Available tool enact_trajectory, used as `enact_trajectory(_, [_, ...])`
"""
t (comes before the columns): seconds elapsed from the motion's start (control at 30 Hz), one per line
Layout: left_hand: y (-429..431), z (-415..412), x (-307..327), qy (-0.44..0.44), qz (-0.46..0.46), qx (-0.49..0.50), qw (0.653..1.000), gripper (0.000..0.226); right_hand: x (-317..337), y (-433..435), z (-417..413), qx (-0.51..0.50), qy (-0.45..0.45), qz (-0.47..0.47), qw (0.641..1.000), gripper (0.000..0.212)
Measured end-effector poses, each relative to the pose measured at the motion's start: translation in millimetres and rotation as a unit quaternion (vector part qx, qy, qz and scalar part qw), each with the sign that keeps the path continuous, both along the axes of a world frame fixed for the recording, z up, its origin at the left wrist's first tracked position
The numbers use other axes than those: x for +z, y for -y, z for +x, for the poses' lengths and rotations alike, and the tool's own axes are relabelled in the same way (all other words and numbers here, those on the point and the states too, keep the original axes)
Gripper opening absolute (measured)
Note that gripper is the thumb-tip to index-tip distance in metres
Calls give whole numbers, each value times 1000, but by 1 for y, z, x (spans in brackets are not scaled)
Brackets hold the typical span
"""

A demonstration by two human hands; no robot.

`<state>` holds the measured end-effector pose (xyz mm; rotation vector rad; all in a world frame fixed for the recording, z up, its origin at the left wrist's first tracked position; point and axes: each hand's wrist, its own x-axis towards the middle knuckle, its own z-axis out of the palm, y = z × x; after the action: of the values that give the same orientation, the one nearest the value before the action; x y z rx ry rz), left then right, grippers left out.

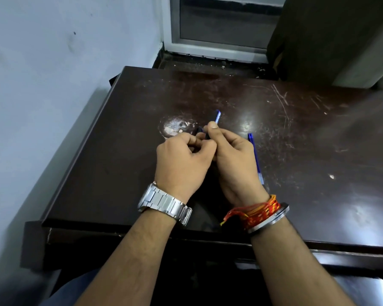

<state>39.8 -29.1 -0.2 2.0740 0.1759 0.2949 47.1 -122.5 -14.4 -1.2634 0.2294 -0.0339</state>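
Both hands meet at frame centre, above the desk. The right hand pinches a blue pen low on its barrel, thumb on top, with the upper end sticking up and away toward the top of the frame. The left hand has its fingers curled in, pinching a small dark piece right against the pen's lower end (cap or tip section; too blurred to tell).

Handling, my read:
- The pen is light, thin-walled plastic. It's stiff along its length but will flex or crack if bent sideways.
- The barrel is smooth, so it's likely slippery. Grip close to the joint, not out at the far end.
- The dark piece is tiny and easy to drop. Pinch it with the fingertips and push or pull straight along the pen's axis, no side load.

Two loose blue pens lie on the desk just right of the right hand, partly hidden behind it. There's a metal watch on the left wrist and red threads on the right.
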Motion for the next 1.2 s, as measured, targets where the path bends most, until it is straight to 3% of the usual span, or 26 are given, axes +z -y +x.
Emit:
enact_trajectory(0.1, [1, -1, -3, -47, -51, -40, 997, 12, 1, 0, 2, 2, 8, 21, 1000, 20])
enact_trajectory(0.2, [5, -1, -2, -78, -106, -65, 989, 26, -1, -4, 0, 3, 6, 7, 1000, 18])
enact_trajectory(0.5, [16, -11, 3, -33, -24, -87, 995, 11, -2, 2, -3, -32, 64, -98, 993, 21])
enact_trajectory(0.7, [23, -15, 5, -47, -11, -91, 995, 27, -2, 8, -1, -67, 62, -119, 989, 22])
enact_trajectory(0.9, [17, -16, 7, -69, 8, -61, 996, 26, -3, 3, -1, -40, 50, -78, 995, 26])
enact_trajectory(1.07, [-2, -12, 9, -100, 30, 10, 995, 32, 1, 15, 7, -150, 81, -61, 983, 21])
enact_trajectory(1.2, [-11, -5, 4, -69, -31, 42, 996, 29, -6, 4, 0, -3, -9, -98, 995, 23])
